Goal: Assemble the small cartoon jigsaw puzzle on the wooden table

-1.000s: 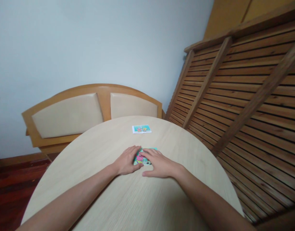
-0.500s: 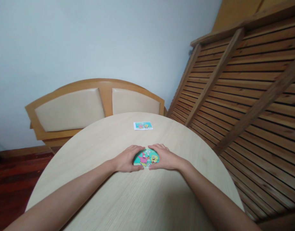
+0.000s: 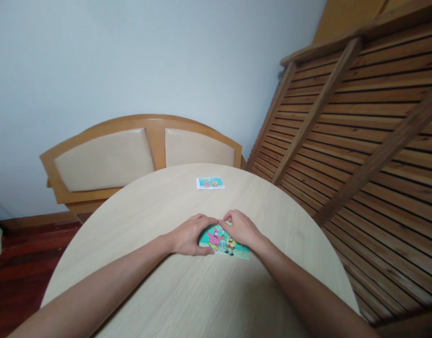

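A flat cartoon picture lies on the round table, showing a pink starfish, a pale figure and a yellow square character on teal. My left hand spans its left side, fingers along the top edge and thumb at the bottom edge. At the upper right, my right hand has its fingers curled and its fingertips at the top edge, meeting my left fingertips. The picture's left end and part of its right side are hidden under the hands. Whether it is made of separate pieces I cannot tell.
A smaller white-edged card with a similar cartoon lies farther back on the pale wooden table. Behind stands a padded wooden headboard against the wall. A slatted wooden frame leans at the right.
My right hand has come off the picture's right and bottom edges, its fingers now curled at the top. More of the picture's lower right shows. The left hand has barely moved.
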A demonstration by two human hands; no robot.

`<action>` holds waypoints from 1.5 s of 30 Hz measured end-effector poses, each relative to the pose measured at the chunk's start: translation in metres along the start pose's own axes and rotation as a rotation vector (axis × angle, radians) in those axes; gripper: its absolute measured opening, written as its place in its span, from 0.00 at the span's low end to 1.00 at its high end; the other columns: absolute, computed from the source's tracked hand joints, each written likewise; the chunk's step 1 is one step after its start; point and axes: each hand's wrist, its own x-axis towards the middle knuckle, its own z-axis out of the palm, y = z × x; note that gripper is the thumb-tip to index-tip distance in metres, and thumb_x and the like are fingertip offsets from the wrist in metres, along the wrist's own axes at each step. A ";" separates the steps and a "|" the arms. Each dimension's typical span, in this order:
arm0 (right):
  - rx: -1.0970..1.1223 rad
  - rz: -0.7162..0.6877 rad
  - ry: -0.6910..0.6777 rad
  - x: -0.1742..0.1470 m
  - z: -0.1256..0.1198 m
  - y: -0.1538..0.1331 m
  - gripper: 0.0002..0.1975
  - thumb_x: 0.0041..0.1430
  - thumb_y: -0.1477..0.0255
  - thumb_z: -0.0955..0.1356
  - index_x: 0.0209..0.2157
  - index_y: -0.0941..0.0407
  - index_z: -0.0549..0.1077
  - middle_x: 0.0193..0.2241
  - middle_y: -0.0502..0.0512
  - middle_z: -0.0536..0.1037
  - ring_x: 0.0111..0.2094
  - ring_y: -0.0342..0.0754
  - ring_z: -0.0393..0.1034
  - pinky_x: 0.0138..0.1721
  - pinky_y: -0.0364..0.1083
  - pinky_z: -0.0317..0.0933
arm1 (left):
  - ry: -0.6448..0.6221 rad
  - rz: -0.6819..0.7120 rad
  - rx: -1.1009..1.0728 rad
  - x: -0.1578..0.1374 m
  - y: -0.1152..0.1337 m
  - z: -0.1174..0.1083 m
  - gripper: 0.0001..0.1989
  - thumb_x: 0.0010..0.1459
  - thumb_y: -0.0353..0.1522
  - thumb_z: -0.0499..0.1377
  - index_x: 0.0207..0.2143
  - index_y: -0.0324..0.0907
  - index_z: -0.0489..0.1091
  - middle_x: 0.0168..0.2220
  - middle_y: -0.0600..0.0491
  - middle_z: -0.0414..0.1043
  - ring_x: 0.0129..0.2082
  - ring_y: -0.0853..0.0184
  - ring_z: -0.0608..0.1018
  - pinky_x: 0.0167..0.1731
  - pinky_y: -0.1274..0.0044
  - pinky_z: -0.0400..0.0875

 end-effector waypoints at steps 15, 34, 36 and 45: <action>-0.170 0.166 -0.037 -0.007 -0.017 -0.010 0.21 0.65 0.54 0.62 0.35 0.56 0.76 0.35 0.61 0.81 0.37 0.54 0.75 0.33 0.47 0.57 | 0.036 0.048 0.044 0.002 0.002 0.006 0.40 0.50 0.42 0.67 0.63 0.40 0.57 0.57 0.41 0.67 0.56 0.52 0.70 0.58 0.61 0.63; 0.227 -0.028 -0.047 0.002 -0.015 0.011 0.08 0.57 0.67 0.70 0.33 0.57 0.77 0.32 0.56 0.81 0.34 0.48 0.74 0.34 0.43 0.60 | 0.057 0.009 0.048 0.001 0.001 0.008 0.42 0.51 0.42 0.67 0.64 0.40 0.55 0.59 0.40 0.65 0.57 0.50 0.68 0.58 0.60 0.63; 0.335 -0.060 -0.053 0.004 -0.013 0.014 0.08 0.58 0.67 0.70 0.33 0.57 0.77 0.32 0.55 0.81 0.31 0.46 0.73 0.32 0.42 0.60 | 0.060 -0.008 0.041 0.001 0.000 0.008 0.43 0.51 0.43 0.67 0.64 0.39 0.54 0.59 0.39 0.64 0.57 0.49 0.68 0.58 0.59 0.63; 0.605 -0.094 -0.042 0.003 -0.016 0.005 0.12 0.56 0.62 0.71 0.33 0.58 0.76 0.26 0.51 0.77 0.26 0.43 0.66 0.26 0.41 0.56 | 0.175 -0.198 -0.131 0.000 -0.007 0.013 0.38 0.58 0.41 0.63 0.66 0.38 0.53 0.57 0.39 0.67 0.55 0.53 0.71 0.56 0.62 0.66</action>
